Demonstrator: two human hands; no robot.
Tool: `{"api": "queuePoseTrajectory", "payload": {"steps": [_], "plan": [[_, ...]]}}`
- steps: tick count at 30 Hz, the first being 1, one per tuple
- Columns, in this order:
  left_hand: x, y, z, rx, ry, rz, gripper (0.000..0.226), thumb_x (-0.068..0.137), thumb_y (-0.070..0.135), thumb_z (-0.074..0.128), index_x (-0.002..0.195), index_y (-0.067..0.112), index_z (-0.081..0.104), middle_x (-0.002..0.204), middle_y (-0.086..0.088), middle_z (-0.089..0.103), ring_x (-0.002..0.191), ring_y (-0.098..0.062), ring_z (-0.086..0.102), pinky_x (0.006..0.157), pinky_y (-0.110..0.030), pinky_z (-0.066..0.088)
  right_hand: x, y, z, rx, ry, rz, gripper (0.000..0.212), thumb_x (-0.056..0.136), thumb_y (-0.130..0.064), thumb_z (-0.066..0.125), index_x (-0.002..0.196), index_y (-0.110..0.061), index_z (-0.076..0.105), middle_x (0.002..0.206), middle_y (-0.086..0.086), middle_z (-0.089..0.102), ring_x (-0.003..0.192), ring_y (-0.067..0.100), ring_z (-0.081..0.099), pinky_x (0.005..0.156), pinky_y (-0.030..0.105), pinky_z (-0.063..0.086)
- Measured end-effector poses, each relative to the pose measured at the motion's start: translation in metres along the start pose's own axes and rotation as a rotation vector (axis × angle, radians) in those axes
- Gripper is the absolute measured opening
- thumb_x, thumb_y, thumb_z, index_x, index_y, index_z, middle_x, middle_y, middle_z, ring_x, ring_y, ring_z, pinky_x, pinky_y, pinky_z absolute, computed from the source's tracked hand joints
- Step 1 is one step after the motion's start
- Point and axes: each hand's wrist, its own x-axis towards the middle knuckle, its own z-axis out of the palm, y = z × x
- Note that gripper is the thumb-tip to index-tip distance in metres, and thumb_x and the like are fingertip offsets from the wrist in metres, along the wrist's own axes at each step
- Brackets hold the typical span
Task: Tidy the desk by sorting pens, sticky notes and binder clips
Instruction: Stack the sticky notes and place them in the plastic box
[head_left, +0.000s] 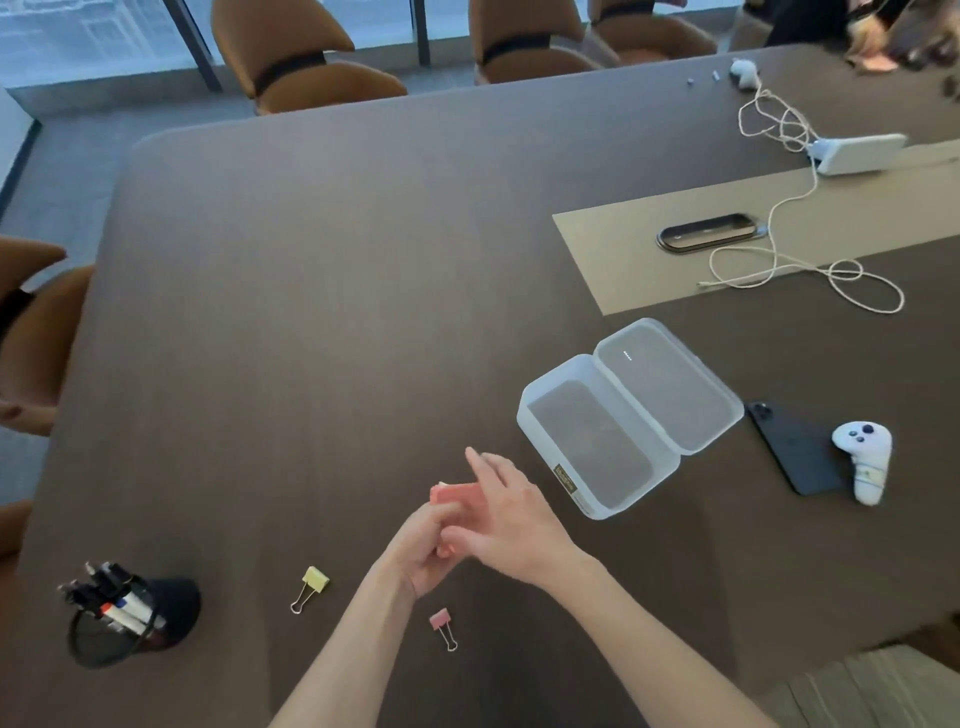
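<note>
A pink pad of sticky notes (451, 492) is held above the table between both hands. My left hand (423, 551) grips it from below and my right hand (511, 514) covers it from the right, fingers stretched forward. Most of the pad is hidden by the fingers. A yellow binder clip (310, 586) lies on the table to the left of my arms, and a pink binder clip (442, 626) lies between my forearms. A black mesh pen holder (132, 621) with several pens lies tipped over at the lower left. An open translucent plastic box (592, 447) with its hinged lid (670, 387) stands empty just right of my hands.
A dark phone (792, 447) and a white controller (865, 460) lie right of the box. Farther back are a white cable (779, 270), a white power bank (860, 153) and a cable port (706, 233). Brown chairs (296, 57) stand around the dark table (311, 312).
</note>
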Motion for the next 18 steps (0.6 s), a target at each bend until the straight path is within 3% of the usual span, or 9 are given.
{"api": "queuePoseTrajectory", "payload": {"steps": [2,5,8,11,15,18], "plan": [[0.013,0.005,0.021,0.022,0.025,0.0,0.035,0.078,-0.003,0.054,0.109,-0.002,0.072,0.094,-0.018,0.072,0.074,-0.024,0.069,0.064,-0.032,0.057,0.001,0.02,-0.017,0.196,0.131,0.195,0.074,0.086,-0.045,0.062,0.15,-0.02,0.034,0.141,-0.001,0.048,0.128,0.018,0.049,0.106,0.036,0.042],[0.029,0.015,0.054,0.126,0.018,0.02,0.043,0.077,-0.003,0.051,0.117,-0.004,0.066,0.097,-0.021,0.075,0.082,-0.029,0.073,0.067,-0.037,0.059,0.001,0.047,-0.045,0.448,0.185,0.422,0.037,0.083,-0.02,0.06,0.12,-0.018,0.066,0.107,-0.001,0.073,0.1,0.017,0.068,0.09,0.036,0.056],[0.048,0.022,0.082,0.219,0.029,0.075,0.056,0.064,0.003,0.056,0.119,-0.002,0.066,0.107,-0.025,0.073,0.09,-0.033,0.07,0.072,-0.039,0.056,0.0,0.068,-0.067,0.605,0.234,0.525,0.023,0.077,-0.012,0.063,0.097,-0.017,0.074,0.085,-0.002,0.075,0.077,0.014,0.071,0.073,0.034,0.061],[0.071,0.027,0.101,0.268,0.082,0.122,0.047,0.074,-0.001,0.059,0.121,-0.001,0.062,0.117,-0.027,0.07,0.094,-0.033,0.069,0.075,-0.042,0.056,0.002,0.088,-0.083,0.826,0.242,0.565,0.014,0.08,-0.007,0.068,0.093,-0.008,0.075,0.073,0.003,0.071,0.058,0.011,0.062,0.057,0.023,0.052],[0.09,0.034,0.124,0.363,0.107,0.123,0.042,0.074,0.003,0.068,0.116,0.0,0.062,0.119,-0.029,0.068,0.093,-0.035,0.069,0.084,-0.052,0.057,0.012,0.114,-0.09,1.017,0.239,0.589,0.014,0.087,0.0,0.062,0.096,-0.001,0.073,0.086,0.018,0.075,0.072,0.022,0.066,0.066,0.03,0.048],[0.099,0.041,0.138,0.464,0.132,0.102,0.033,0.081,0.001,0.067,0.114,0.003,0.065,0.113,-0.019,0.073,0.092,-0.027,0.071,0.088,-0.045,0.057,0.021,0.131,-0.088,1.043,0.243,0.595,0.014,0.088,-0.003,0.063,0.091,-0.007,0.076,0.092,0.016,0.077,0.079,0.024,0.069,0.071,0.032,0.052]]}}
